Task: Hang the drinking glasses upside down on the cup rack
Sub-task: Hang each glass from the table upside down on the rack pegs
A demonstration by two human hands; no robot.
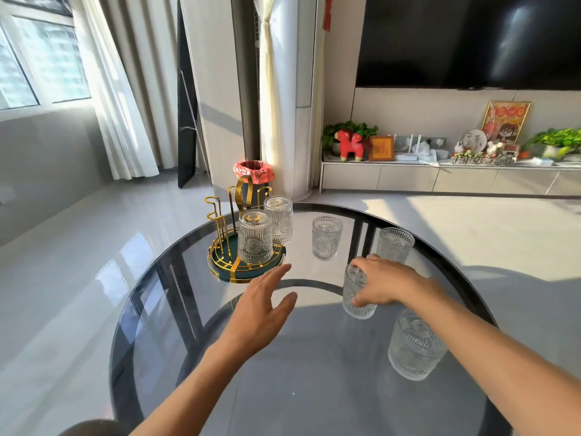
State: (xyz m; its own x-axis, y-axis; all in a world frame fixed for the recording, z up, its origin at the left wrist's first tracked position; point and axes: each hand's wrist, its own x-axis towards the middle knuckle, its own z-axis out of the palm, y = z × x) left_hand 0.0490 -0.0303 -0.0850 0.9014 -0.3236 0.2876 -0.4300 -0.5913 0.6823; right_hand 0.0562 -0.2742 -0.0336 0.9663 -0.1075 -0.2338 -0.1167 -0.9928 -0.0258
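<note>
While two glasses already hang mouth-down on the gold cup rack at the far left of the round glass worktop, the head view shows four more upright and well apart from it. The right hand wraps the nearest-centre glass from the side, fingers closed around its ribbed wall, probably so it can be lifted and turned over. The left hand hovers open and empty, fingers spread, just short of the rack's green tray, perhaps ready to steady it. One glass stands at mid-table, another just behind the right hand, and a fourth sits under the right forearm. Empty gold prongs rise at the rack's left and back, though how many remain free is hard to count behind the hung glasses. The held glass's rim is hidden by the hand.
</note>
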